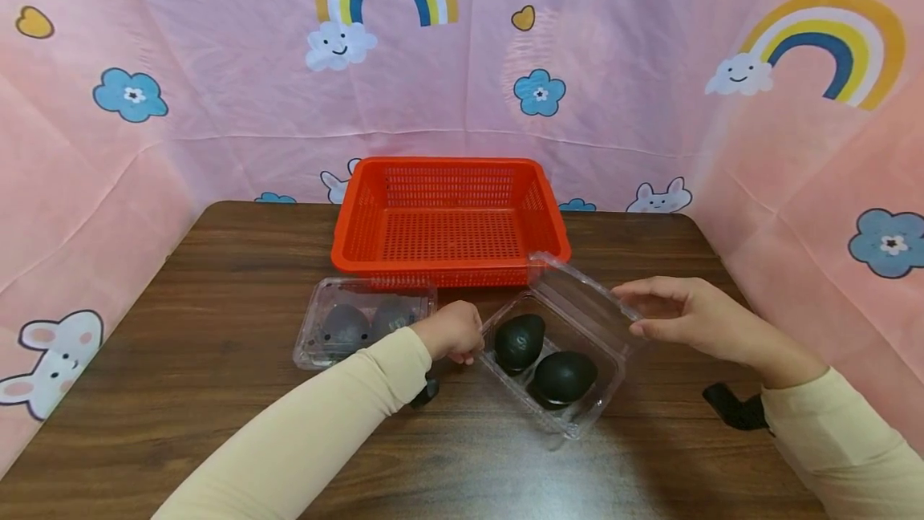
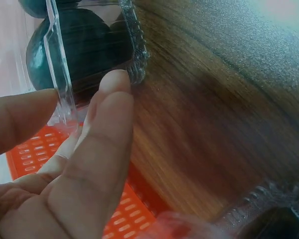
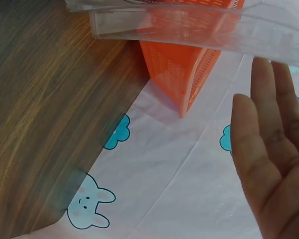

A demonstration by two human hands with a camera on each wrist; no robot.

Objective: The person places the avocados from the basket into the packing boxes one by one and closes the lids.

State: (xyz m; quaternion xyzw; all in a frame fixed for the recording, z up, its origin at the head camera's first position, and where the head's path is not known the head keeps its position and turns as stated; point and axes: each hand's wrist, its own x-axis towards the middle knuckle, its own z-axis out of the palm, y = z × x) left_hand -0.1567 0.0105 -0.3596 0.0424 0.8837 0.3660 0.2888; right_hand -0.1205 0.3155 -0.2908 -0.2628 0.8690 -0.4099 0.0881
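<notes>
A clear plastic clamshell box (image 1: 572,428) lies at an angle on the table with its lid (image 1: 588,295) raised. Inside are two dark green avocados, one (image 1: 520,341) behind the other (image 1: 565,378). My left hand (image 1: 453,333) pinches the box's left rim between thumb and fingers, as the left wrist view shows close up. At the lid's right edge, my right hand (image 1: 689,319) touches the plastic with extended fingertips, thumb apart. In the right wrist view its fingers (image 3: 263,84) reach up to the lid.
A second clear box (image 1: 310,343) with two dark fruits sits closed to the left, partly behind the left forearm. The red perforated basket (image 1: 451,266) stands behind both boxes. Patterned cloth (image 1: 462,87) surrounds the wooden table (image 1: 216,303) at the back and sides.
</notes>
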